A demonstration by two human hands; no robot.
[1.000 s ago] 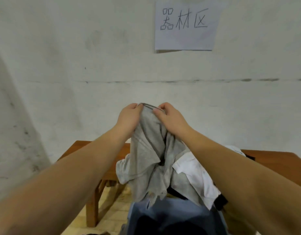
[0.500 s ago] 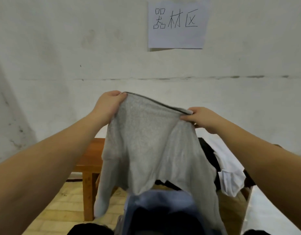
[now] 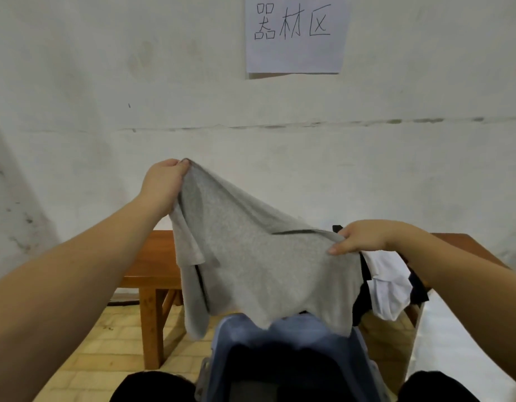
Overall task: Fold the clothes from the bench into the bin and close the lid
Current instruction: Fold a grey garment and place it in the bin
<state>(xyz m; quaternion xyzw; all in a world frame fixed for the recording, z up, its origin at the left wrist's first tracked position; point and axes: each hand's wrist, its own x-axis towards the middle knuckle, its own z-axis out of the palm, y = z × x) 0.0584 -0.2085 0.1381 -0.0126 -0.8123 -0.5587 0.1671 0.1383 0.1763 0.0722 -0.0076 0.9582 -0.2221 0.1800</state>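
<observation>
A grey T-shirt (image 3: 259, 256) hangs spread between my hands above the wooden bench (image 3: 155, 256). My left hand (image 3: 163, 184) grips one upper corner, raised high. My right hand (image 3: 364, 236) grips the other corner, lower and to the right. The shirt's lower edge dangles over the open blue bin (image 3: 280, 358) in front of me, whose inside looks dark. Behind the shirt on the bench lie a white garment (image 3: 387, 288) and dark clothes (image 3: 419, 288), partly hidden. No lid is in view.
A white wall (image 3: 105, 111) with a paper sign (image 3: 296, 33) stands behind the bench. Yellow brick floor (image 3: 105, 343) shows under the bench at the left. My dark-clad knees (image 3: 152, 387) flank the bin. A pale surface (image 3: 454, 358) lies at the lower right.
My hands, close together a second ago, have drawn apart and spread the grey shirt. Since then my right hand has dropped and moved right, tilting the top edge.
</observation>
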